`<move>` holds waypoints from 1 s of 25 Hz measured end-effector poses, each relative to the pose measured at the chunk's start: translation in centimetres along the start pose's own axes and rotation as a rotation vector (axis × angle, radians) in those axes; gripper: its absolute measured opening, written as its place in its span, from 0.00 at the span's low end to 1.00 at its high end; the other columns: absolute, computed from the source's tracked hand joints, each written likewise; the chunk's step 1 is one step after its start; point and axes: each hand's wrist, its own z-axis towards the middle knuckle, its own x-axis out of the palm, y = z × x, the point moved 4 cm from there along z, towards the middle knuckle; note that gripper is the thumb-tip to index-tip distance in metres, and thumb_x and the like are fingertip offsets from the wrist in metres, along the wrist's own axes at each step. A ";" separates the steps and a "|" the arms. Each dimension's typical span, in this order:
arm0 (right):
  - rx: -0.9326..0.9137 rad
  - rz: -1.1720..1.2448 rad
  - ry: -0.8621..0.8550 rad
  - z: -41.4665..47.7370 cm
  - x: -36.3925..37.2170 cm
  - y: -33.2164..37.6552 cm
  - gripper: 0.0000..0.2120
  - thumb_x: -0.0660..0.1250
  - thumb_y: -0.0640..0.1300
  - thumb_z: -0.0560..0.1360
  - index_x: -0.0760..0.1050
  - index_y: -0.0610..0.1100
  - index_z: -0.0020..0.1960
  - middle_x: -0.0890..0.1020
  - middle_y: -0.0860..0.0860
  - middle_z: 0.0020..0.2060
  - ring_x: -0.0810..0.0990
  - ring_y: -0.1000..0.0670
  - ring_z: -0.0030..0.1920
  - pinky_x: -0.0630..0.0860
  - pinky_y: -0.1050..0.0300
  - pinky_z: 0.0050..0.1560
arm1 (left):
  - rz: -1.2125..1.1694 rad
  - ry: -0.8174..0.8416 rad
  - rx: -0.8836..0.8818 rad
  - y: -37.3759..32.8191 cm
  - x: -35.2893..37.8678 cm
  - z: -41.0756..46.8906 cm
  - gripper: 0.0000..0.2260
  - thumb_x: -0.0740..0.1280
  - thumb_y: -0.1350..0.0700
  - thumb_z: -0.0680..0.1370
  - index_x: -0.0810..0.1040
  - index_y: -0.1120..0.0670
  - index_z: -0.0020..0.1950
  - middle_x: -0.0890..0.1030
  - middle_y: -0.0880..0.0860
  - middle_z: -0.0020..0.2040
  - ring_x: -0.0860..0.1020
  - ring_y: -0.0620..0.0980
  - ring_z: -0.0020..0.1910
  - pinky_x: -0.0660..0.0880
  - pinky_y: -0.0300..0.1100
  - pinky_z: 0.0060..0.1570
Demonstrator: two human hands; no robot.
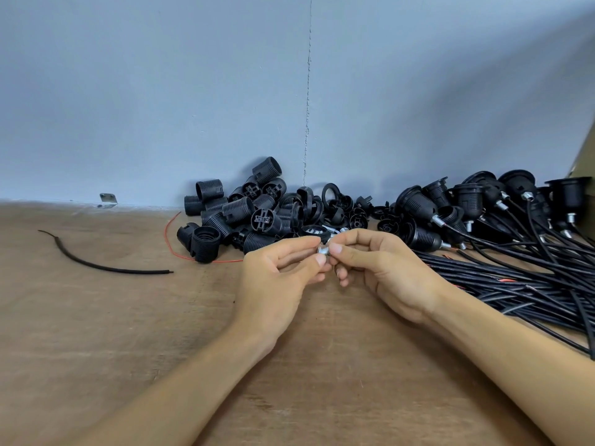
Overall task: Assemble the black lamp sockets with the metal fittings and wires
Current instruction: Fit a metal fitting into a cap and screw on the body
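A small silver metal fitting [324,250] is pinched between the fingertips of my left hand [280,281] and my right hand [383,268], just above the wooden table [128,333]. Behind my hands lies a heap of black threaded socket shells [238,210] with rings and caps [335,204] beside it. A few more metal fittings [335,231] glint in the pile behind my fingers. To the right lie several assembled sockets [418,204] with metal fittings and black wires [515,278] fanning toward me.
A loose black wire piece [96,265] lies on the left of the table. A thin red wire [170,233] curls by the socket heap. A small metal bracket [108,199] sits against the grey wall. A cardboard edge [584,156] shows at the far right.
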 end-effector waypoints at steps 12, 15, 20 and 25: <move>0.105 0.005 0.047 0.0 -1.0 -0.2 0.10 0.73 0.38 0.70 0.82 0.37 0.51 0.84 0.40 0.41 0.83 0.49 0.38 0.82 0.58 0.42 | 0.166 0.017 0.031 0.4 0.2 -0.1 0.09 0.72 0.66 0.77 0.85 0.53 0.52 0.88 0.51 0.42 0.86 0.51 0.38 0.81 0.37 0.39; 0.101 0.042 0.040 0.0 -0.7 -0.1 0.09 0.73 0.38 0.71 0.82 0.36 0.51 0.84 0.41 0.42 0.84 0.49 0.38 0.82 0.58 0.41 | 0.158 -0.012 0.063 0.1 0.3 -0.2 0.09 0.72 0.66 0.77 0.85 0.52 0.50 0.87 0.51 0.41 0.86 0.50 0.38 0.81 0.37 0.38; 0.125 0.048 0.018 0.0 -0.1 -0.3 0.08 0.71 0.43 0.74 0.81 0.37 0.47 0.83 0.44 0.39 0.82 0.52 0.34 0.81 0.60 0.37 | 0.216 -0.061 0.122 -0.3 0.1 -0.2 0.13 0.73 0.68 0.76 0.85 0.50 0.49 0.87 0.47 0.42 0.86 0.46 0.39 0.81 0.36 0.40; 0.112 0.071 0.005 0.0 -0.2 -0.3 0.08 0.71 0.43 0.74 0.81 0.37 0.47 0.84 0.43 0.40 0.82 0.51 0.35 0.81 0.60 0.38 | 0.217 -0.079 0.135 -0.6 0.2 -0.4 0.13 0.75 0.66 0.74 0.85 0.48 0.48 0.87 0.46 0.42 0.86 0.45 0.40 0.81 0.35 0.40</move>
